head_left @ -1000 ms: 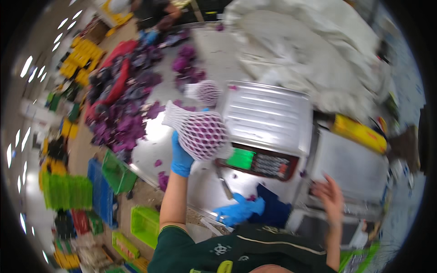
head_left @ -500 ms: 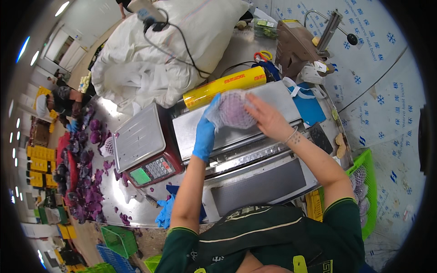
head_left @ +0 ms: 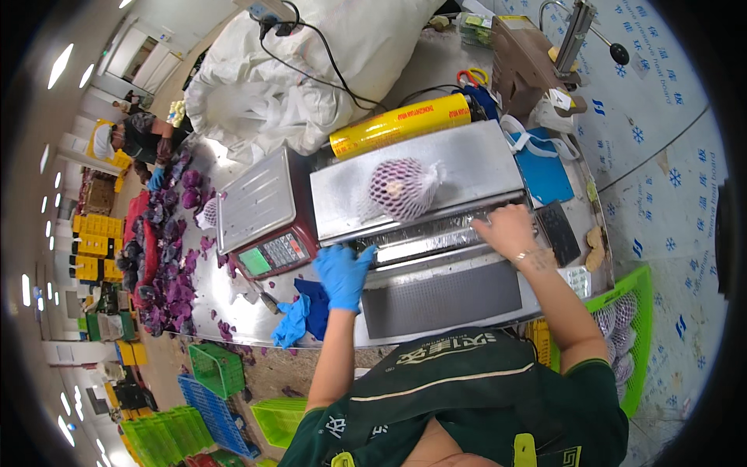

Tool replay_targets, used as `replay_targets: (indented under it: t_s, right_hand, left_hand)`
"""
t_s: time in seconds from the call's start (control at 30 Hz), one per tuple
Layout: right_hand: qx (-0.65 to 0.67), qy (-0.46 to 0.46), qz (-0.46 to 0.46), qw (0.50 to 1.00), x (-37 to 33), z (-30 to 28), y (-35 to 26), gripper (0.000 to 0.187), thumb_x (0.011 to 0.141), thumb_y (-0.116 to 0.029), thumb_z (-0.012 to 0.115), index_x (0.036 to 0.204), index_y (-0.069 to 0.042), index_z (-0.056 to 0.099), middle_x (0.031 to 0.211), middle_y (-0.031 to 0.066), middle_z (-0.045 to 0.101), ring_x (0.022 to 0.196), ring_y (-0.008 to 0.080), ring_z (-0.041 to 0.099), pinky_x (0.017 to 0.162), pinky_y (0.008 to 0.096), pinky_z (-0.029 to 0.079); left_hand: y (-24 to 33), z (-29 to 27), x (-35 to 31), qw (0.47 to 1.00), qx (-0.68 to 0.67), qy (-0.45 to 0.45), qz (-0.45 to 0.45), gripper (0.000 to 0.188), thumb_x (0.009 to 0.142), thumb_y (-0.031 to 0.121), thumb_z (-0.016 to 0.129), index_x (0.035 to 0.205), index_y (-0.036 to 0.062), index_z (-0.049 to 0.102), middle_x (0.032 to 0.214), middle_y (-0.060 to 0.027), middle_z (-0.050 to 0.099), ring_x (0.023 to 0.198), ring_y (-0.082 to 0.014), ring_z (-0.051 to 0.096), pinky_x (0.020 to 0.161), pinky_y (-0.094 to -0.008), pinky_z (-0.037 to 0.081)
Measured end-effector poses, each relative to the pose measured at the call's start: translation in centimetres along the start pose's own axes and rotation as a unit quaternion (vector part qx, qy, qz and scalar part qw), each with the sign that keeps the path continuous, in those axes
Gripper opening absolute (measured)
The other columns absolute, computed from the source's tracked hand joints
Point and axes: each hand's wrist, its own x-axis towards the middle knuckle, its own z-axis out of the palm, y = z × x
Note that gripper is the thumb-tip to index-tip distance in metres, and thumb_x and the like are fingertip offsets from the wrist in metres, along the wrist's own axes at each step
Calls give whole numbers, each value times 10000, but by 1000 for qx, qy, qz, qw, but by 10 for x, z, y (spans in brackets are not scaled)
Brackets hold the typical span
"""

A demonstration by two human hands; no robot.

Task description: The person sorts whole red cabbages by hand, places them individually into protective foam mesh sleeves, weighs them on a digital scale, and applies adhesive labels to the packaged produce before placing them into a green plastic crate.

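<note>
A purple cabbage in a white foam net rests on the metal top of a wrapping machine. Nearer to me, clear plastic film stretches shiny and wrinkled across the machine's slot. My left hand, in a blue glove, is at the film's left end, thumb toward it and fingers bent. At the right end my bare right hand has its thumb on the film and its other fingers curled. Both hands appear closed on the film's edge; the fingertips are partly hidden. Neither touches the cabbage.
A red scale stands left of the machine, with purple leaves beyond. Behind lie a yellow film roll and a big white sack. A green crate holds netted cabbages at right. Another person works far left.
The netted cabbage, held between both hands before, now lies on the machine top. Both hands have let go and come nearer to me, moving apart to the film's two ends.
</note>
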Motion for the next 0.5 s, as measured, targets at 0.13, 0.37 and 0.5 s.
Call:
replay_targets:
  t_s: [0.13,0.37,0.5]
  right_hand:
    - [140,89,-1,986,5,43,10,316,926,-292,522,878,-60,731,865,128,691,905,297,629,934,447,389]
    - [595,14,-74,800,-45,-65,2,309,980,-157,438,994,37,679,1064,136,686,976,210,647,880,321,488]
    - [276,102,-229,928,47,-32,-37,535,832,-215,684,1341,-130,540,1445,199,421,1392,284,321,1117,419,324]
  left_hand:
    - [-1,38,-3,948,-288,7,-137,319,800,324,685,636,59,617,719,-120,592,759,-316,540,707,-432,392]
    - [5,-100,-5,642,-735,-99,-196,62,858,59,597,809,23,609,839,-63,633,835,-174,592,792,-284,473]
    - [30,-27,66,864,-491,-78,79,996,659,171,834,1477,36,281,1519,-163,294,1391,-303,301,1123,-381,295]
